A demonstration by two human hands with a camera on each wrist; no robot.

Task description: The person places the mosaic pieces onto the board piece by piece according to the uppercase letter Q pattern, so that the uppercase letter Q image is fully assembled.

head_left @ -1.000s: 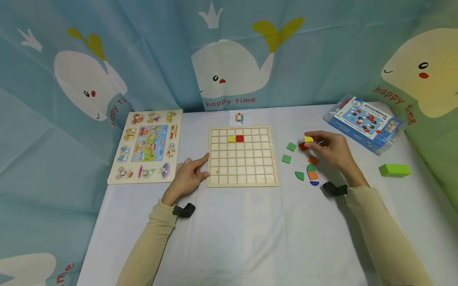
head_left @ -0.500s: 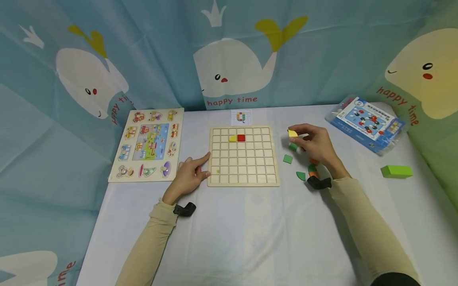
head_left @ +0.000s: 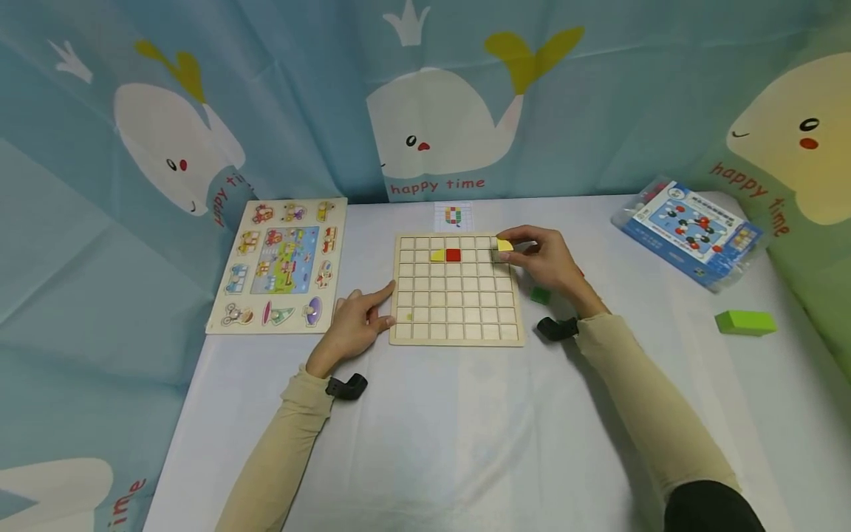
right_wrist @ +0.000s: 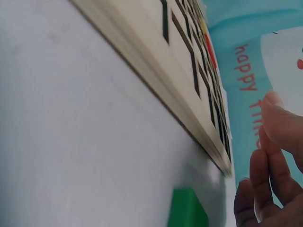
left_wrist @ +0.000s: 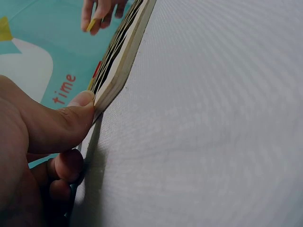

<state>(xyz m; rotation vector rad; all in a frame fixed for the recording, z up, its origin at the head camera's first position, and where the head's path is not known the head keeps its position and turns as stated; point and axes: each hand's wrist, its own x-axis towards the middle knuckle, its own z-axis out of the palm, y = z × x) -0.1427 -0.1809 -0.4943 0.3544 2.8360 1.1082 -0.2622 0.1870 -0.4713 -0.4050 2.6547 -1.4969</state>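
Note:
A wooden grid board [head_left: 456,346] lies mid-table. In one of its upper rows a yellow piece with a slanted side [head_left: 438,256] sits beside a red square tile [head_left: 453,255]. My left hand [head_left: 352,331] rests against the board's left edge, touching it with the extended index finger and thumb; the other fingers are bent. Between thumb and fingertips, my right hand [head_left: 541,257] pinches a yellow tile with a curved side [head_left: 505,245] above the board's upper right corner. The right wrist view hides that tile behind the thumb.
Beside the board's right edge lies a green tile [head_left: 540,295]; the right arm covers other loose pieces. A small pattern card [head_left: 453,216] lies behind the board. Left stands a picture knob puzzle [head_left: 279,266]; right are a blue bagged box [head_left: 691,229] and a green block [head_left: 746,323].
My right hand has carried the yellow tile leftward from the loose pieces to above the board's upper right corner. My left hand stays at the board's left edge.

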